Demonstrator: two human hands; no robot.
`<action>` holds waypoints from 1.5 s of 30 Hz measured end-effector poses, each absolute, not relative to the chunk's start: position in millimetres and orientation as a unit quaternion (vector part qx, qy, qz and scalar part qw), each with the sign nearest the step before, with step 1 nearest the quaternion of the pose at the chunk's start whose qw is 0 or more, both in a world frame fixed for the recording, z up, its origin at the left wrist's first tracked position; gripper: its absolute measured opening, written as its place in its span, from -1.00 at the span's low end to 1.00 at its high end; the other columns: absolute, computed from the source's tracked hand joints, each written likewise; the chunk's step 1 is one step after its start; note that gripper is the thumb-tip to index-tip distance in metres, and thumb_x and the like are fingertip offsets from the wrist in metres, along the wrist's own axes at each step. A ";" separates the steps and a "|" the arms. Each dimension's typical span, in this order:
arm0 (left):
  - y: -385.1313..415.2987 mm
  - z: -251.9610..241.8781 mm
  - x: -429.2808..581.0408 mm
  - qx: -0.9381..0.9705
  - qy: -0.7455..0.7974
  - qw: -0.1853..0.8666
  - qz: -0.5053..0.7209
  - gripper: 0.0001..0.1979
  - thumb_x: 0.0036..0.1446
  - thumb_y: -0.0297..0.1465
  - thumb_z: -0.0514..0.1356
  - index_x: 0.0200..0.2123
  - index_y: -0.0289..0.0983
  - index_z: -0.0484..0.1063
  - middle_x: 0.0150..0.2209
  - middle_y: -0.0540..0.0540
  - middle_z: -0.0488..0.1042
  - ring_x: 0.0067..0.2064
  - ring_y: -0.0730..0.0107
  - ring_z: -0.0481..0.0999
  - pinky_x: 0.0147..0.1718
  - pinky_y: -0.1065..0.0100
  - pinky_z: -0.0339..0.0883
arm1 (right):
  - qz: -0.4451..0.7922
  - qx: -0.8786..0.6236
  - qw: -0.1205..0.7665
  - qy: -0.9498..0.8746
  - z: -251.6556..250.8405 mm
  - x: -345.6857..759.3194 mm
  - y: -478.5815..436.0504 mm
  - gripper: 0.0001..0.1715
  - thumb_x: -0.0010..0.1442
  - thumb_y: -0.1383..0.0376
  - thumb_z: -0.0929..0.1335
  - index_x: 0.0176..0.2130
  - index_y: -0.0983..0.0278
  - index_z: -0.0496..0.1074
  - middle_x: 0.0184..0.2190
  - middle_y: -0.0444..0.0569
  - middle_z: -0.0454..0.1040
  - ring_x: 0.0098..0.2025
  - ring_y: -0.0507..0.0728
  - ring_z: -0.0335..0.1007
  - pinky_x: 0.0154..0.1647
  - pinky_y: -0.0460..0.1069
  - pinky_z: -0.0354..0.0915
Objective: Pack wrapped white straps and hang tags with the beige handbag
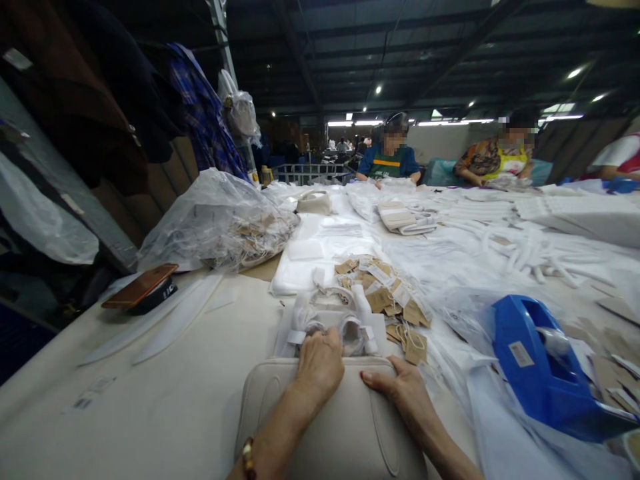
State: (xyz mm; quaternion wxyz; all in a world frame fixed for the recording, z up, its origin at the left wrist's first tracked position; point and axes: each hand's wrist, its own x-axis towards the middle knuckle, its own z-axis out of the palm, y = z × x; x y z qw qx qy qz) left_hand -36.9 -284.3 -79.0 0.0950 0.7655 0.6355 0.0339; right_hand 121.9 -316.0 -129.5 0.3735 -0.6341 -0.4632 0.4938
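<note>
A beige handbag [330, 420] lies in front of me at the table's near edge. My left hand [321, 363] is closed at its top edge, near white-wrapped handle parts [353, 330]; what its fingers pinch is hidden. My right hand [403, 387] grips the bag's top right edge, thumb on the near face and the other fingers mostly out of sight behind. Just beyond the bag, a handle [337, 291] with white wrapping arches up. A pile of brown paper tags [383, 293] with strings sits behind it to the right.
On the right stands a blue tape dispenser [540, 360]. A plastic bag of tags [225, 223] and a brown phone-like case [140, 285] are at left. White plastic sleeves [313, 253] lie ahead, with a folded beige bag [405, 217] beyond. Two co-workers sit across the table.
</note>
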 end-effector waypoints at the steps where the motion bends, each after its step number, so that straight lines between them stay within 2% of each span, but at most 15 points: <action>1: -283.3 -77.9 -38.8 0.767 0.632 0.104 0.025 -0.79 0.18 -0.48 0.02 -0.20 -0.37 0.42 -0.30 -0.29 0.51 -0.18 0.11 0.50 -0.24 0.24 0.29 | 0.491 -0.636 0.371 -0.465 -129.4 122.1 -315.9 -0.64 -0.20 0.07 0.41 -0.44 0.28 0.46 -0.52 -0.08 0.51 -0.41 0.18 0.38 -0.40 -0.01 0.22; 4: -280.6 -73.7 -42.4 0.778 0.614 0.131 0.001 -0.75 0.18 -0.43 0.00 -0.19 -0.37 0.44 -0.26 -0.32 0.51 -0.16 0.08 0.49 -0.22 0.21 0.28 | 0.485 -0.637 0.363 -0.476 -129.7 122.8 -315.3 -0.60 -0.21 0.05 0.40 -0.42 0.29 0.46 -0.50 -0.06 0.52 -0.39 0.20 0.38 -0.39 -0.01 0.22; 10: -269.4 -63.6 -40.8 0.784 0.589 0.196 -0.032 -0.75 0.08 -0.41 0.05 -0.42 -0.34 0.52 -0.37 -0.23 0.56 -0.30 0.20 0.51 -0.34 0.32 0.25 | 0.475 -0.645 0.354 -0.483 -131.4 123.8 -314.8 -0.59 -0.21 0.03 0.39 -0.41 0.28 0.46 -0.48 -0.04 0.52 -0.37 0.21 0.39 -0.38 -0.01 0.21; 16: -265.0 -70.3 -42.0 0.747 0.631 0.208 0.002 -0.80 0.07 -0.39 0.09 -0.40 -0.31 0.50 -0.41 -0.13 0.54 -0.35 0.26 0.49 -0.44 0.37 0.18 | 0.478 -0.635 0.363 -0.486 -131.3 124.6 -315.3 -0.56 -0.20 0.02 0.38 -0.39 0.28 0.47 -0.45 -0.03 0.54 -0.35 0.22 0.42 -0.38 -0.01 0.21; 18: -267.7 -72.3 -41.1 0.743 0.639 0.199 0.024 -0.83 0.06 -0.42 0.10 -0.41 -0.31 0.49 -0.42 -0.13 0.53 -0.32 0.25 0.49 -0.38 0.35 0.20 | 0.476 -0.633 0.363 -0.491 -130.1 124.6 -315.6 -0.55 -0.20 0.01 0.38 -0.38 0.28 0.47 -0.45 -0.03 0.54 -0.34 0.22 0.42 -0.37 -0.01 0.21; 22: -276.5 -66.1 -38.6 0.749 0.637 0.152 0.099 -0.87 0.10 -0.46 0.10 -0.37 -0.31 0.44 -0.31 -0.20 0.49 -0.14 0.14 0.43 -0.11 0.22 0.15 | 0.466 -0.639 0.357 -0.497 -129.1 124.0 -315.0 -0.55 -0.22 0.02 0.39 -0.39 0.29 0.47 -0.44 0.00 0.53 -0.33 0.24 0.42 -0.37 0.00 0.20; 24: -278.2 -60.1 -39.2 0.743 0.638 0.147 0.138 -0.90 0.11 -0.46 0.10 -0.35 -0.30 0.42 -0.31 -0.18 0.48 -0.13 0.14 0.42 -0.08 0.18 0.12 | 0.462 -0.642 0.355 -0.499 -129.3 123.9 -314.6 -0.57 -0.22 0.03 0.39 -0.40 0.29 0.47 -0.45 0.00 0.53 -0.33 0.24 0.42 -0.38 -0.01 0.19; 26: -276.6 -56.0 -41.3 0.729 0.640 0.177 0.167 -0.97 0.05 -0.44 0.17 -0.39 -0.28 0.39 -0.42 -0.10 0.45 -0.24 0.19 0.45 -0.19 0.25 0.20 | 0.460 -0.643 0.353 -0.500 -129.5 124.2 -314.6 -0.59 -0.22 0.05 0.39 -0.41 0.29 0.47 -0.45 -0.01 0.53 -0.34 0.23 0.41 -0.38 -0.01 0.18; 29: -272.0 -58.9 -44.1 0.694 0.643 0.250 0.208 -0.85 -0.10 -0.46 0.26 -0.49 -0.26 0.29 -0.60 0.06 0.36 -0.47 0.33 0.44 -0.46 0.41 0.22 | 0.460 -0.644 0.354 -0.499 -129.5 124.7 -315.4 -0.62 -0.21 0.07 0.39 -0.41 0.28 0.47 -0.46 -0.03 0.53 -0.34 0.22 0.42 -0.38 -0.02 0.18; 32: -270.0 -71.4 -42.2 0.646 0.654 0.287 0.270 -0.86 -0.03 -0.45 0.19 -0.43 -0.25 0.22 -0.64 0.12 0.33 -0.57 0.42 0.43 -0.57 0.46 0.21 | 0.465 -0.643 0.356 -0.494 -129.4 124.7 -315.9 -0.63 -0.20 0.08 0.40 -0.40 0.28 0.48 -0.46 -0.04 0.53 -0.34 0.22 0.43 -0.39 -0.03 0.19; 37: -272.2 -86.8 -29.3 0.607 0.670 0.235 0.356 -0.85 -0.03 -0.41 0.19 -0.40 -0.24 0.23 -0.62 0.13 0.29 -0.53 0.40 0.42 -0.48 0.41 0.27 | 0.465 -0.636 0.363 -0.497 -128.0 124.1 -316.1 -0.64 -0.18 0.09 0.40 -0.39 0.29 0.47 -0.44 -0.03 0.55 -0.33 0.22 0.44 -0.39 -0.03 0.21; 42: -273.2 -87.0 -14.7 0.621 0.661 0.169 0.387 -0.77 -0.01 -0.43 0.20 -0.25 -0.25 0.25 -0.48 0.07 0.41 -0.45 0.38 0.45 -0.37 0.37 0.30 | 0.460 -0.635 0.366 -0.501 -127.4 123.6 -316.4 -0.66 -0.16 0.10 0.39 -0.39 0.28 0.47 -0.43 -0.04 0.55 -0.33 0.21 0.44 -0.38 -0.03 0.22; 45: -274.5 -89.6 -9.4 0.662 0.639 0.148 0.362 -0.94 0.06 -0.47 0.15 -0.36 -0.25 0.30 -0.45 0.01 0.44 -0.38 0.37 0.46 -0.33 0.39 0.29 | 0.457 -0.639 0.364 -0.500 -128.4 123.6 -315.6 -0.67 -0.16 0.11 0.40 -0.40 0.28 0.47 -0.44 -0.04 0.55 -0.34 0.20 0.44 -0.38 -0.04 0.21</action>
